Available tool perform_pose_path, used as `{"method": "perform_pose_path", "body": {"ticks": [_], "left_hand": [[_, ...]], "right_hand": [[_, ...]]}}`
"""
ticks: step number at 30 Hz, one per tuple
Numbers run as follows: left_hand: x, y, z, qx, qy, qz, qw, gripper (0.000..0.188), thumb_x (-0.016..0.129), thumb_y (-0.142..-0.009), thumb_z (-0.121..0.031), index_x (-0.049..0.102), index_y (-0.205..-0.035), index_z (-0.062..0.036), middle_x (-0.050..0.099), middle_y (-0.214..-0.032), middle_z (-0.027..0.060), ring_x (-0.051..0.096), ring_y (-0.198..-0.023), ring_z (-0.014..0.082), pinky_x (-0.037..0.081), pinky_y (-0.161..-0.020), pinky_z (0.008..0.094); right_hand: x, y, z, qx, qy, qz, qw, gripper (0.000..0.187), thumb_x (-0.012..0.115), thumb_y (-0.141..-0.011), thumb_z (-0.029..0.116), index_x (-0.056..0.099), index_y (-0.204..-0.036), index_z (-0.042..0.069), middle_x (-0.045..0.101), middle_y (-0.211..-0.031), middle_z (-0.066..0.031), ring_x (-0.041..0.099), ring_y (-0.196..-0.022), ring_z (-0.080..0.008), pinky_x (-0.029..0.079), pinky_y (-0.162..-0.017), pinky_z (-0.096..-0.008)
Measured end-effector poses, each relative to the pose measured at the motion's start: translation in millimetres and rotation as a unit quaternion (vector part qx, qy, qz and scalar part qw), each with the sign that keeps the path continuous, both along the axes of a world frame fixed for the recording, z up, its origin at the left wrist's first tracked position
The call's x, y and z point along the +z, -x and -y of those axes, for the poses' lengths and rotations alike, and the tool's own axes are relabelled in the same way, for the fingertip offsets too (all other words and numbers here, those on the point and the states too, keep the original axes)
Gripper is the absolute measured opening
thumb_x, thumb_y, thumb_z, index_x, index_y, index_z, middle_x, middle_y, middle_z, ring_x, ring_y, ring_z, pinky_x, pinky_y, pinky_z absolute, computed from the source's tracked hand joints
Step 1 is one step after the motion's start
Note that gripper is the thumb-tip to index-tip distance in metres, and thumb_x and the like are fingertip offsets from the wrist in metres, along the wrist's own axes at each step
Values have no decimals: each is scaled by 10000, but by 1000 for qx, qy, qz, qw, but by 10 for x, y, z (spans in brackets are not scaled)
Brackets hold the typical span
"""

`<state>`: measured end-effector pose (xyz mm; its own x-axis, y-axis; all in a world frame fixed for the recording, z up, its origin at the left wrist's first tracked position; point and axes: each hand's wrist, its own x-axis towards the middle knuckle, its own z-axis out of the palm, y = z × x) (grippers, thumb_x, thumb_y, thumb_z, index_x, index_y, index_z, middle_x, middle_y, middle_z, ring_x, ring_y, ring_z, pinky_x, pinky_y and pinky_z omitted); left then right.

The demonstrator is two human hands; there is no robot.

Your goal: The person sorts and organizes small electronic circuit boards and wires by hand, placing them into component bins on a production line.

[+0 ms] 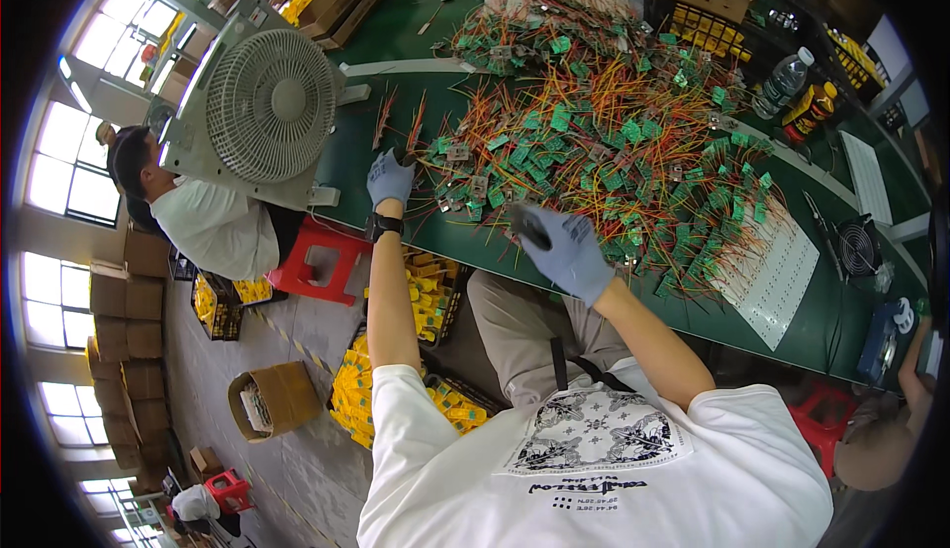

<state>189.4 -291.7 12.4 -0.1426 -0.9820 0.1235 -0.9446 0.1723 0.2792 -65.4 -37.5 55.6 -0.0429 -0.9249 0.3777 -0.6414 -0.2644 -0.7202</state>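
A wide heap of small green circuit boards with red, orange and yellow wires covers the middle of the green table. My left hand, in a grey glove with dark fingertips, is at the heap's left edge. Its fingers are closed at the lower end of a small bundle of wired boards; the exact grip is too small to see. Another such bundle lies just left of it. At the heap's near edge is my right hand, gloved alike, fingers curled together. Whatever those fingers hold is hidden.
A large grey fan stands at the table's left end. A white perforated panel, water bottle and small black fan are on the right. Crates of yellow parts sit below. A co-worker sits to the left.
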Motion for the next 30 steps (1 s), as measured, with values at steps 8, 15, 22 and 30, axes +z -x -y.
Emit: {"method": "perform_pose_path", "body": {"ticks": [8,15,22,30], "left_hand": [[-23,6,-96,41,132,23,990,242,620,-844,-287,676,-1020,-131,675,-1026,108,639,-952,312,502,-800,414],[136,143,-84,84,174,-84,977,207,647,-827,-258,674,-973,-114,683,-939,118,646,-894,320,502,-782,416],[-23,46,-68,-1,83,-92,992,227,710,-768,-244,690,-938,-95,700,-902,128,659,-874,322,506,-757,405],[233,226,-151,15,143,-179,973,185,701,-748,-108,669,-923,-61,681,-875,123,653,-835,301,504,-748,378]], "right_hand": [[-491,-130,-301,136,-116,-61,982,322,555,-892,365,616,-1062,98,690,-943,-103,662,-853,-301,494,-754,-411],[-814,-171,-289,149,-61,-65,985,272,495,-926,320,623,-1047,112,680,-911,-110,649,-841,-317,481,-736,-415],[-784,-207,-250,153,-60,-33,986,250,498,-919,279,642,-1016,99,675,-913,-134,634,-842,-342,493,-756,-413],[-926,-208,-235,144,-70,0,987,224,511,-912,262,641,-983,93,676,-916,-139,635,-818,-347,497,-721,-411]]}}
